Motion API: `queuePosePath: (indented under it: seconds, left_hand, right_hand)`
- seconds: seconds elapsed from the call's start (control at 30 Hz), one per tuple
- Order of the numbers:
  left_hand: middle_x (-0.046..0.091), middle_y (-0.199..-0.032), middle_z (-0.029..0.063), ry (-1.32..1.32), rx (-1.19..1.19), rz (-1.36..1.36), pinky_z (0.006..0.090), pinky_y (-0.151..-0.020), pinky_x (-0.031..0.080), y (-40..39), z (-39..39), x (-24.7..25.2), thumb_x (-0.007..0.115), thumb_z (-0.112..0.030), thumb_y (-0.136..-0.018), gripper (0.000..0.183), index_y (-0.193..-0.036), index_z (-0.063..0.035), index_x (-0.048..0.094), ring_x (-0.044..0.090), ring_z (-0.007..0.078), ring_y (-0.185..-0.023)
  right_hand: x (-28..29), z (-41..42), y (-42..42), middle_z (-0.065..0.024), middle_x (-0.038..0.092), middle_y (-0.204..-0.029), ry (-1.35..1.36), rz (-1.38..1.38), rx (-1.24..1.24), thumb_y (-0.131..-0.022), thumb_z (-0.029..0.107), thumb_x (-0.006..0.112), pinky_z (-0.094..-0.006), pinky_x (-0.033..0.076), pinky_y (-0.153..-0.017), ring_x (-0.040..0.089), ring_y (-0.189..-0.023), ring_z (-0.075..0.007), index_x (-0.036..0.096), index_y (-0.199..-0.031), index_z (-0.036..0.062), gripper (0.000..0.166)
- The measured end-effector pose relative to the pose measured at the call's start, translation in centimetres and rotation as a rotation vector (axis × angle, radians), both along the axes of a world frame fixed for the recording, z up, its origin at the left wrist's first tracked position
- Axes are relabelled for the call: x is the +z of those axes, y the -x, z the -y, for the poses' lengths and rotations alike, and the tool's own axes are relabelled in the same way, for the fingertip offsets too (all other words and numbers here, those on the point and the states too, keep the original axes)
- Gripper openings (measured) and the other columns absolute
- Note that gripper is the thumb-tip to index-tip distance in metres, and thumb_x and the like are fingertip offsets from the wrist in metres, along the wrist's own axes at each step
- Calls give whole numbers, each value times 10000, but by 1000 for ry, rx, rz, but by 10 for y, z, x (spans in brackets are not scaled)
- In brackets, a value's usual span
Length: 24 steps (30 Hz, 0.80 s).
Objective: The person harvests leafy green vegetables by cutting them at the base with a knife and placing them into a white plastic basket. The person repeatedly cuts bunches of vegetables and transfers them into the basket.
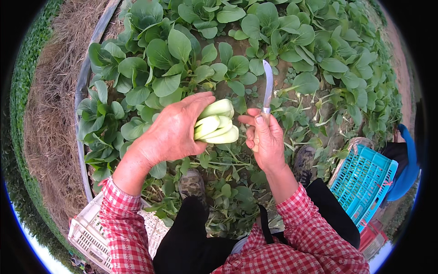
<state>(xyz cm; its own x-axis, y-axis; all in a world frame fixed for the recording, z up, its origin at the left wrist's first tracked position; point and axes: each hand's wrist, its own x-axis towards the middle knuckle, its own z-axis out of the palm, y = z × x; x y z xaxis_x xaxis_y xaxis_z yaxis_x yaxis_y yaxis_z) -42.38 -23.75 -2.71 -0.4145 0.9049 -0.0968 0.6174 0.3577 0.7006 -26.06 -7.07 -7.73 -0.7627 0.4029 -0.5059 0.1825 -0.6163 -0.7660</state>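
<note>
My left hand grips several bok choy heads together, their pale cut stems pointing right; their leaves are hidden behind the hand. A short way to the right, my right hand is closed around the handle of a small curved knife, its blade pointing up and away from me. The blade does not touch the bok choy. Beyond both hands, leafy bok choy plants grow in the soil bed.
A white plastic crate stands at lower left, a turquoise crate at right near a person in dark and blue clothing. A grey edging borders the bed, with dry straw outside. Loose trimmed leaves lie around my boots.
</note>
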Motion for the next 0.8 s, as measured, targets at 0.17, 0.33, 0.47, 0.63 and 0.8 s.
queuePosePath:
  seconds: [0.17,0.33,0.47,0.63,0.8]
  left_hand:
    - [430,-1351,309,394,-4,-305,367,-942,490,71,-31,-32,710,-45,-596,410,-964,88,588,594,348,-1081]
    - [326,-1431,297,606,32,-410,380,-888,520,78,-5,-50,696,-29,-613,339,-930,18,587,642,341,-975]
    - [409,-1369,226,567,75,-413,400,-804,543,62,20,-62,710,-14,-615,454,-1041,0,554,658,333,-871]
    - [454,-1319,143,514,160,-359,406,-790,542,45,54,-82,750,-37,-593,642,-1186,-19,505,646,345,-866]
    - [463,-1317,96,408,218,-335,424,-822,529,36,71,-101,755,-44,-576,684,-1215,-52,510,623,358,-904]
  right_hand:
    - [-6,10,2,-98,655,-997,-115,10,15,-1009,283,447,-200,410,-499,471,-591,-47,488,-1253,42,345]
    - [-17,21,13,-37,671,-905,-469,83,248,-968,171,518,-240,465,-614,531,-668,-74,478,-1266,-1,346]
    - [-38,34,35,-108,677,-877,-587,36,319,-918,133,593,-269,480,-648,591,-682,-127,556,-1181,13,291]
    - [-80,52,75,-120,661,-806,-588,42,313,-877,127,631,-294,504,-652,631,-666,-181,576,-1163,13,313]
    - [-108,39,102,-65,637,-760,-530,187,370,-871,141,638,-290,495,-622,594,-626,-131,595,-1177,37,326]
